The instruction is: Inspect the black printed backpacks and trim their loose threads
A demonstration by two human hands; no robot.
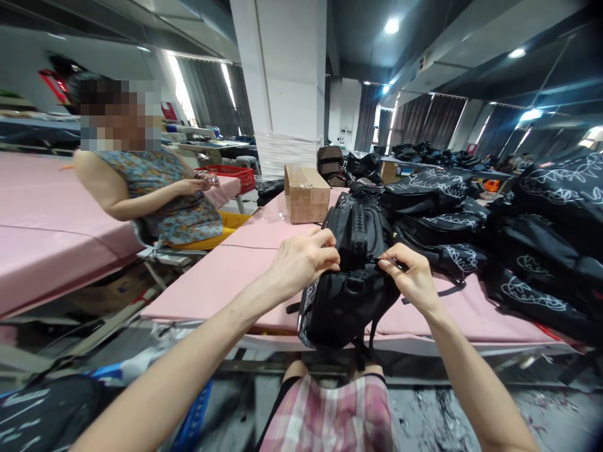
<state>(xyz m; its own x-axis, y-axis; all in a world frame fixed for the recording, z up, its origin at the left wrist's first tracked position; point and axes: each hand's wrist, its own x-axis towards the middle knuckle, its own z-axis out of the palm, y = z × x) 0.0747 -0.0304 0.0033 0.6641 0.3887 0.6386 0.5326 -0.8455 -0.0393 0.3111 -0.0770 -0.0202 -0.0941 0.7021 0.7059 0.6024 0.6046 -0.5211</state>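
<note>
Gripped from both sides at centre frame: a black backpack [348,301]. Closed on it, the left hand [301,260], fingers curled and pinched on the top of the bag's left side. Closed likewise, the right hand [409,276], thumb and forefinger pinched on the top edge at the bag's right, perhaps on a zip or a strap, too small to tell. Standing upright at the near edge of a pink table [221,276], just below centre, with straps hanging over the edge toward plaid cloth [330,414] at the bottom of the frame. Behind the bag, toward the upper middle, a cardboard box [306,193] on the same table. Heaped across the right half of the frame, a pile of black bags [518,238] with white line patterns, near the backpack's right side. At left, a seated person [155,188] in a patterned sleeveless top, hands together over something small, well apart from the backpack. Just right of that person, a red basket [235,176]. In the upper middle, a white pillar [282,81].
</note>
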